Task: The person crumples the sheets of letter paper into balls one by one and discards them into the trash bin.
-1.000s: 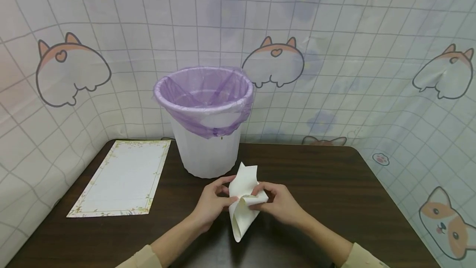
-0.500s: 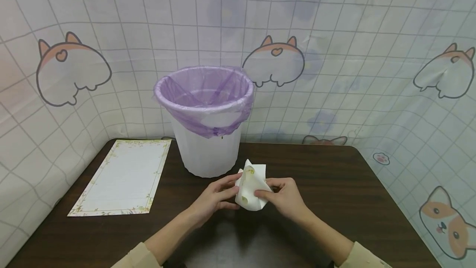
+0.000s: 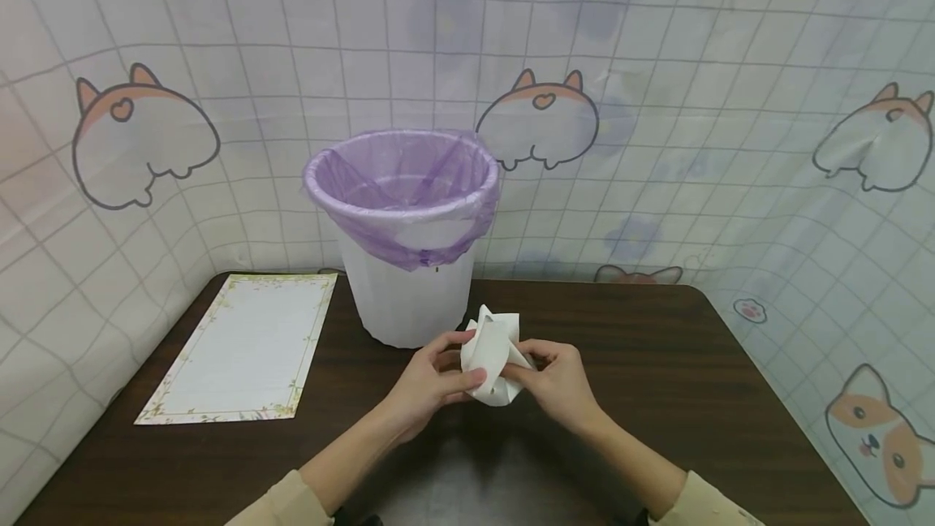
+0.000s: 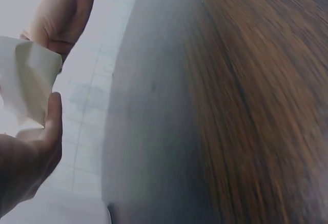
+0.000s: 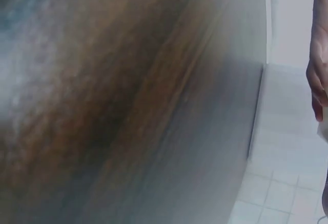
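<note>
Left grip (image 3: 427,386), right grip (image 3: 561,384) curling in, both pinching paper (image 3: 493,351); crumpling looking part-done; sheet (image 3: 244,347) lying flat on desk (image 3: 621,339), uncrumpled.

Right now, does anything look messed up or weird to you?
Yes, the white paper in the hands: it's creased and bunched up, while the floral-bordered sheet on the table lies flat. Nothing looks spilled, and the purple-lined trash can stands upright.
</note>
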### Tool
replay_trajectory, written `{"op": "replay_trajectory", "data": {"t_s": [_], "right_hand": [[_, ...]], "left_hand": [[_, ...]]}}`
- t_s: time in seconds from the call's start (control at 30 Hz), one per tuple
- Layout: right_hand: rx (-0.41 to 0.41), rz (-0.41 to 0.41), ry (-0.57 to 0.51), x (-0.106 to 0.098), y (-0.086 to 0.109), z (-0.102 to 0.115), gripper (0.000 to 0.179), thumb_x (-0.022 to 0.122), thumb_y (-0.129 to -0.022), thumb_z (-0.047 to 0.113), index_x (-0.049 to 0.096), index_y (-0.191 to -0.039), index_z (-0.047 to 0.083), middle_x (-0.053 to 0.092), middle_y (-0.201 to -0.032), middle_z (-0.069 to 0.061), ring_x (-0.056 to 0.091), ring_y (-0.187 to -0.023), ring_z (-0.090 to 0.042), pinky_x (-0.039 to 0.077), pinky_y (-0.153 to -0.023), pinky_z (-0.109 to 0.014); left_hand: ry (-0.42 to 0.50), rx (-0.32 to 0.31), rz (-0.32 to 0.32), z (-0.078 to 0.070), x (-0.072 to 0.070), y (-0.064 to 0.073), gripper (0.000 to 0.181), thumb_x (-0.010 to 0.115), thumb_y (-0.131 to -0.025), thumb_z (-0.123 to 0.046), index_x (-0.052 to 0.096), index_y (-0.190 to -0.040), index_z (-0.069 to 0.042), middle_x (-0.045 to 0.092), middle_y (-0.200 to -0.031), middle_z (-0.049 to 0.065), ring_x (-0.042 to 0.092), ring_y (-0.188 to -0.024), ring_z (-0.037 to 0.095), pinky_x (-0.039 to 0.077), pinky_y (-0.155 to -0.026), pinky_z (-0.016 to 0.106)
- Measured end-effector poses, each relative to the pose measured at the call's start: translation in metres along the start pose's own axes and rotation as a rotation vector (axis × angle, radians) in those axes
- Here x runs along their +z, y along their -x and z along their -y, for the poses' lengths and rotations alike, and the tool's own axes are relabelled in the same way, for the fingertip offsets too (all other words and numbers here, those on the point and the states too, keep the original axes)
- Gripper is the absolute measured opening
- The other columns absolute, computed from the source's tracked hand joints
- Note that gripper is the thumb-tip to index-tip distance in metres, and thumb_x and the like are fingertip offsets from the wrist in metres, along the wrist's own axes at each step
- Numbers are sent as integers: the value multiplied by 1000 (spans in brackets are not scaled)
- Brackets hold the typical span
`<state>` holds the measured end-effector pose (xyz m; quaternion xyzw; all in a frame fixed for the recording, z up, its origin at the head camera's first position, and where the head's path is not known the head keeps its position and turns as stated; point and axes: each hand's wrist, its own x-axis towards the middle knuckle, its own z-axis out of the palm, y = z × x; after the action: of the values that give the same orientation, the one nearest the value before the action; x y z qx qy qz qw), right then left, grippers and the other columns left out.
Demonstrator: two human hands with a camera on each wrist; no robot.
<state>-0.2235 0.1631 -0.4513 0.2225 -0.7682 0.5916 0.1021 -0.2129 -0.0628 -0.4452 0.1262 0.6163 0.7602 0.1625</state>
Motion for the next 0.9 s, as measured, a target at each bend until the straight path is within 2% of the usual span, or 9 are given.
{"op": "replay_trajectory", "data": {"t_s": [0.2,0.4,0.53,0.63,0.7,0.8,0.9], "right_hand": [[9,-35,12,3,-1,2,16,84,-83,-1,80,-96,7,76,-88,-5,69,-77,-19,60,-67,-31],[24,-51,28,8,-1,6,18,82,-82,-4,80,-98,4,75,-88,-7,68,-73,-16,58,-63,-29],[-16,-26,39,9,-1,5,19,82,-85,0,78,-103,5,75,-90,-7,67,-73,-14,57,-63,-28],[-64,37,-15,7,1,4,27,78,-90,-1,71,-116,3,73,-103,-12,68,-83,-17,59,-68,-29],[-92,102,-90,5,2,4,40,75,-91,-4,63,-128,3,68,-117,-18,67,-92,-21,60,-70,-32],[-126,220,-205,0,3,3,64,75,-88,-10,48,-144,6,57,-134,-23,65,-105,-29,61,-77,-38],[-183,315,-231,-4,3,1,80,76,-83,-16,41,-151,6,42,-150,-21,59,-118,-35,60,-84,-42]], "left_hand": [[-10,23,-60,-2,7,-5,58,80,-92,-12,46,-139,-2,60,-127,23,64,-106,27,59,-86,40],[-41,68,-186,0,13,-9,34,71,-93,1,51,-121,2,66,-115,21,68,-94,25,58,-76,34],[-55,107,-241,0,15,-9,31,71,-91,5,52,-115,3,68,-109,20,68,-91,24,55,-73,32],[-61,142,-261,-1,16,-9,29,70,-90,8,53,-112,3,68,-106,20,68,-90,24,55,-72,31],[-57,152,-278,-1,16,-10,26,69,-89,9,53,-109,3,69,-104,20,68,-89,24,55,-71,31],[-44,154,-307,-2,14,-10,24,67,-88,13,53,-104,3,69,-99,19,68,-85,23,55,-69,31],[-23,147,-334,-4,12,-10,20,65,-88,14,52,-98,4,68,-93,17,68,-81,22,55,-66,31]]}}
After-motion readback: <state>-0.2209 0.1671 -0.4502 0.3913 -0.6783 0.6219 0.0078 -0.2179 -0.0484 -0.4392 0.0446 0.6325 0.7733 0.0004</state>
